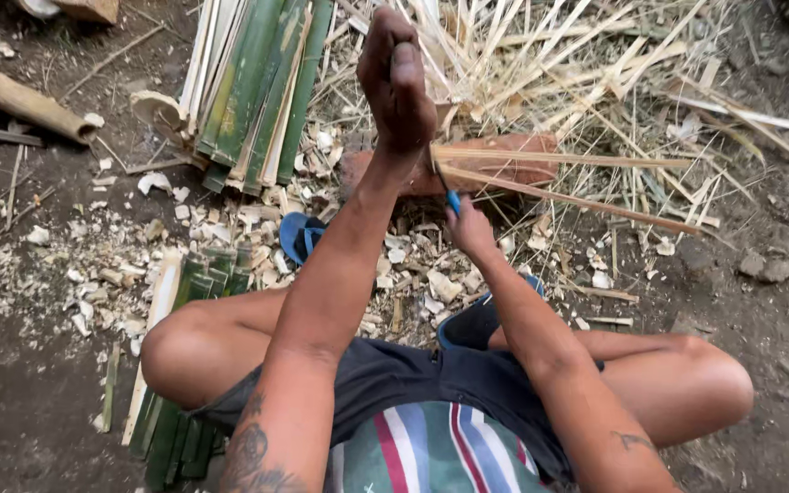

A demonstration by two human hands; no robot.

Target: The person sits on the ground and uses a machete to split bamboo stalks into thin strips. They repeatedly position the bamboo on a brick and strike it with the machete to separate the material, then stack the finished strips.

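over the brick, left hand (397, 78) grips the bamboo strip (559, 178), right hand (468, 224) clenches a blue-handled knife (450, 196); split slats (257, 87) piled, more underfoot

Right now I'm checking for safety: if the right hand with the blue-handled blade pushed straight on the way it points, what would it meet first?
Probably the thin bamboo strip that the right hand is splitting, lying over the reddish block; depth is unclear.

Thin pale bamboo strip (559, 178), split lengthwise, lying across reddish log (495, 160), blue-handled knife (450, 196) at its end
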